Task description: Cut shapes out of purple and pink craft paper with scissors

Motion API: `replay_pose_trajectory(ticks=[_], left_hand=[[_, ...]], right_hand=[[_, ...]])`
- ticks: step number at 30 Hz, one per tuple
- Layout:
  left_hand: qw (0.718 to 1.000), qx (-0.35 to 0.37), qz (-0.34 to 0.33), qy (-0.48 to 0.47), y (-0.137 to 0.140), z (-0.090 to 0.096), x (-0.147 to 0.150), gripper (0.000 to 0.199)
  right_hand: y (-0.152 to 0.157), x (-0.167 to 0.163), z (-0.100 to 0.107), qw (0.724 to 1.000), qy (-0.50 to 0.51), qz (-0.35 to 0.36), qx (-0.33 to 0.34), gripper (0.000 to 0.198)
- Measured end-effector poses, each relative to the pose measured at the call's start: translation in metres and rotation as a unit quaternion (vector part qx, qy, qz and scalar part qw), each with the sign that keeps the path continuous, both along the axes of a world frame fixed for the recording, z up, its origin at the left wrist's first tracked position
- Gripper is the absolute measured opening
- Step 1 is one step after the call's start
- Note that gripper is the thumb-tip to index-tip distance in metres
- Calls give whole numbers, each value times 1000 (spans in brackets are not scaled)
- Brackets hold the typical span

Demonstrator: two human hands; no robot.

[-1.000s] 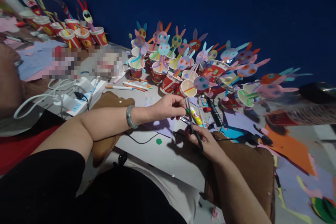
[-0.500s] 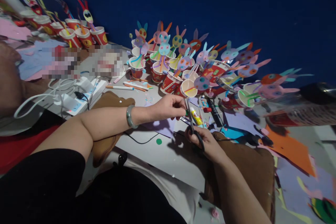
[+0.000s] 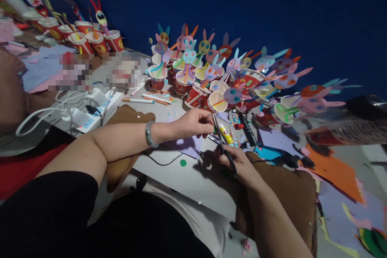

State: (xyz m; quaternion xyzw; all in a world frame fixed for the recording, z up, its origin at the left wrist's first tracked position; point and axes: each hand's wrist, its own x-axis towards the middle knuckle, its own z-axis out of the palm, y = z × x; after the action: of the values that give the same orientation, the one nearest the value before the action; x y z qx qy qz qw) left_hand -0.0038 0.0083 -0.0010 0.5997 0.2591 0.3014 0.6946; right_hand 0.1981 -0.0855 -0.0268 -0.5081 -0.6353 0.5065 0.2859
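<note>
White bench (image 3: 193, 180): open room lies along the front edge, around a green disc (image 3: 183, 163); cups (image 3: 196, 96) crowd the rear. Left hand (image 3: 193, 123): fingers pinched on a green scrap (image 3: 215, 130) beside the blades. Right hand (image 3: 238, 163): closed around the handles of the scissors (image 3: 221, 145). Versus the preceding frame: pink paper (image 3: 5, 31) at far left sits further left; disc unmoved.

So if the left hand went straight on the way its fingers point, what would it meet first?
Most likely the blades of the scissors held in the right hand; they stand just beyond the left hand, though depth is unclear.
</note>
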Motion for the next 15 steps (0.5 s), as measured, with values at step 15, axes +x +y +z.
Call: replay_pose_trajectory(ticks=[15], left_hand=[[1000,-21,2,0,0,5,0,8]], right_hand=[[1,-3,3,999,-28,-19,3,60]])
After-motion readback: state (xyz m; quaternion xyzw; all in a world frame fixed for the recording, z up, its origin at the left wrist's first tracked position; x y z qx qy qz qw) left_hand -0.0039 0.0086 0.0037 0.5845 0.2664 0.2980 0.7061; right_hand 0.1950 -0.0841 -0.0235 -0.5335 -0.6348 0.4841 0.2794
